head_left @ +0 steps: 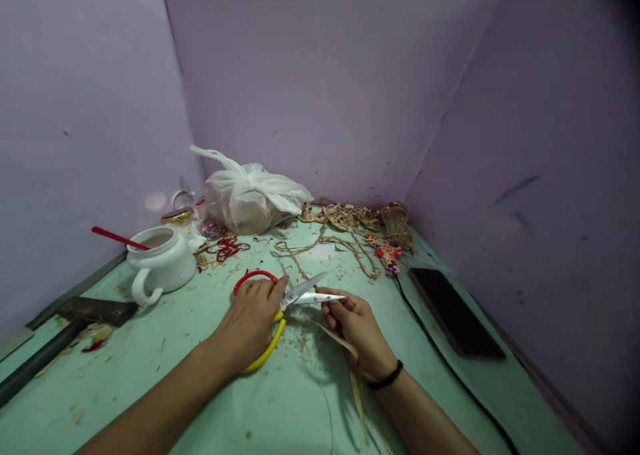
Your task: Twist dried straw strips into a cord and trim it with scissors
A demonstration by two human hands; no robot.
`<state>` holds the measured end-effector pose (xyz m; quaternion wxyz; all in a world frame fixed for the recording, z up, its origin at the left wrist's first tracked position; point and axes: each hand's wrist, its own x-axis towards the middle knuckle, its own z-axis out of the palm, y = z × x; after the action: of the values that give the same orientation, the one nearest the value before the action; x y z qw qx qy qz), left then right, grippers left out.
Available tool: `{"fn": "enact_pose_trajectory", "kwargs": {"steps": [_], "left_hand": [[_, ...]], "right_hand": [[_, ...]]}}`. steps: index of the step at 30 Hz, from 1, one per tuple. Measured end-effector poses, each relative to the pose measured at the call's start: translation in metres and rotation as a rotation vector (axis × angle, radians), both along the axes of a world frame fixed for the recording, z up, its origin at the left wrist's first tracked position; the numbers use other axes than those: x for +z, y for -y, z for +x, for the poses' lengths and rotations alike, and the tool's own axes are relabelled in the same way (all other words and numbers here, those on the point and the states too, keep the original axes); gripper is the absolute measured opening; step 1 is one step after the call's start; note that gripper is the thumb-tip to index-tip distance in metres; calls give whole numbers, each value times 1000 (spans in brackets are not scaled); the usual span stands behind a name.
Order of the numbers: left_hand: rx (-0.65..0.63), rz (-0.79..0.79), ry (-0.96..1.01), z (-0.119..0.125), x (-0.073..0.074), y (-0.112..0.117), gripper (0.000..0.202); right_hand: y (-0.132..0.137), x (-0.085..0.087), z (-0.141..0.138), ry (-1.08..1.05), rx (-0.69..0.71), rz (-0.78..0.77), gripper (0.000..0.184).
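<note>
My left hand [255, 321] is closed around the scissors [300, 295], which have one red and one yellow handle loop. Their blades are spread apart and point right, toward my right hand [357, 328]. The fingers of that hand are pinched together near the blade tips, closed on a pale, flat fibre strip [340, 340] that trails down below the wrist. A braided twine cord [299, 260] runs from behind the blades toward the back of the table. Exactly where the strip or cord meets the fingertips is hard to make out.
On the left stand a white mug [173, 261] with a red stick and a dark hammer-like tool [95, 310]. A tied plastic bag [255, 201] and braided twine [345, 216] lie at the back. A phone [453, 311] and black cable [435, 348] are on the right.
</note>
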<state>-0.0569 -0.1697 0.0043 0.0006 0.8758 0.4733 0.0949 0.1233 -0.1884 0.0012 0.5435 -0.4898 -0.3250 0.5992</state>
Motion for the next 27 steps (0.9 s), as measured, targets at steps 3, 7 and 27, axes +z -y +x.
{"fn": "enact_pose_trajectory", "kwargs": {"steps": [3, 7, 27], "left_hand": [[27, -25, -42, 2, 1, 1, 58], [59, -57, -48, 4, 4, 1, 58], [6, -203, 150, -4, 15, 6, 41]], "right_hand": [[0, 1, 0, -11, -4, 0, 33], [2, 1, 0, 43, 21, 37, 23], [0, -5, 2, -77, -25, 55, 29]]}}
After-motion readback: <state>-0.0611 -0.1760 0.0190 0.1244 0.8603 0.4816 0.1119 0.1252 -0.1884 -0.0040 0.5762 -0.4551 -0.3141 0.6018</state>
